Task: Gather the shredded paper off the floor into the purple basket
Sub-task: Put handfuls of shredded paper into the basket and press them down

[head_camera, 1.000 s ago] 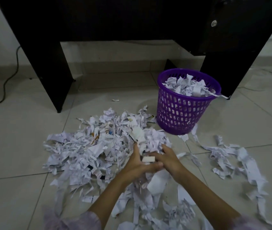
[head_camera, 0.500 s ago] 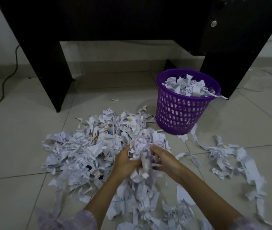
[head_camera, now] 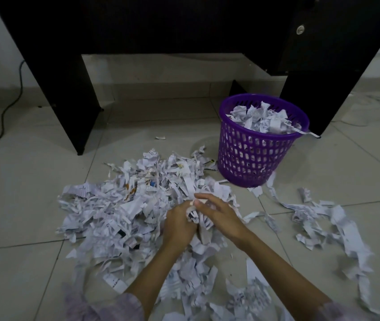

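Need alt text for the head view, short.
Two hands, left hand and right hand, bunch a clump of shredded paper from a large pile on a tiled floor. A purple basket, already holding shreds, stands beside a dark desk.

Both forearms reach forward from lilac sleeves, converging; left hand [head_camera: 177, 224] curled, gripping paper clump [head_camera: 199, 222]; right hand [head_camera: 219, 215] cupped over same clump from right, fingers bent; hands nearly touching.

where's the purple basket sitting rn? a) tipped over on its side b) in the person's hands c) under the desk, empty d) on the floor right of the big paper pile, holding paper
d: the purple basket stands upright on the floor, right of the shredded paper pile, with paper heaped to its rim.
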Tool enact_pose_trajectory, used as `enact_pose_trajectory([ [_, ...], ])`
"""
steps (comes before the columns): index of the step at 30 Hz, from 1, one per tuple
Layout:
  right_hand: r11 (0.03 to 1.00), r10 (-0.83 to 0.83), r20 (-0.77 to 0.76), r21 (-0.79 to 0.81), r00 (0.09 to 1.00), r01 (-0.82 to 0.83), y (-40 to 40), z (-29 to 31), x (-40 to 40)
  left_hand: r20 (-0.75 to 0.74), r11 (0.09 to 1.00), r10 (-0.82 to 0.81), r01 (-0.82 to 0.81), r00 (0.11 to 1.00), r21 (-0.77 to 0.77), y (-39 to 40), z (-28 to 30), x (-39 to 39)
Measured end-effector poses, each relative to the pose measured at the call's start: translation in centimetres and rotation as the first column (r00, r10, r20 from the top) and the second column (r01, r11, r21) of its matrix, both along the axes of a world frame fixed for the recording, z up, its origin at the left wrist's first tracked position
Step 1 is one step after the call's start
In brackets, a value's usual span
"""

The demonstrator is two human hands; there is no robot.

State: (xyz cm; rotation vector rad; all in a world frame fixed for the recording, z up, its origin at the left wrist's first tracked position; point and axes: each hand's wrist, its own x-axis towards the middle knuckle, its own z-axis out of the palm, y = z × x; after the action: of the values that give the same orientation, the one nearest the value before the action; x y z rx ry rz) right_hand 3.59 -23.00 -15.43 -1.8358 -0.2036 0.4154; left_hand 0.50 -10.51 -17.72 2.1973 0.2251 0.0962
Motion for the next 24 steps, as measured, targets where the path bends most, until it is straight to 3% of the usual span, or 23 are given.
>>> enact_pose_trajectory([
  [4,0.998,-0.015,-0.211,0.050,0.977,0.026,-0.4,-0.9,-0.1,-0.019,0.974,0.138,-0.140,0.990,-0.180,0.3,-0.4,0.5],
  [10,0.962,0.016,-0.498,0.244,0.867,0.122,-1.1,-2.8,0.2,-0.087,0.892,0.126,-0.151,0.988,-0.427,-0.3,-0.6,0.4],
  [17,0.953,-0.056,-0.500,0.232,0.864,0.195,-2.1,-3.4,0.2,-0.210,0.795,-0.074,-0.069,0.975,-0.603,0.3,-0.8,0.5],
  [24,0.945,-0.214,-0.363,0.158,0.907,0.286,-4.1,-2.0,1.2,-0.255,0.839,-0.210,0.039,0.944,-0.543,2.2,0.0,0.4],
])
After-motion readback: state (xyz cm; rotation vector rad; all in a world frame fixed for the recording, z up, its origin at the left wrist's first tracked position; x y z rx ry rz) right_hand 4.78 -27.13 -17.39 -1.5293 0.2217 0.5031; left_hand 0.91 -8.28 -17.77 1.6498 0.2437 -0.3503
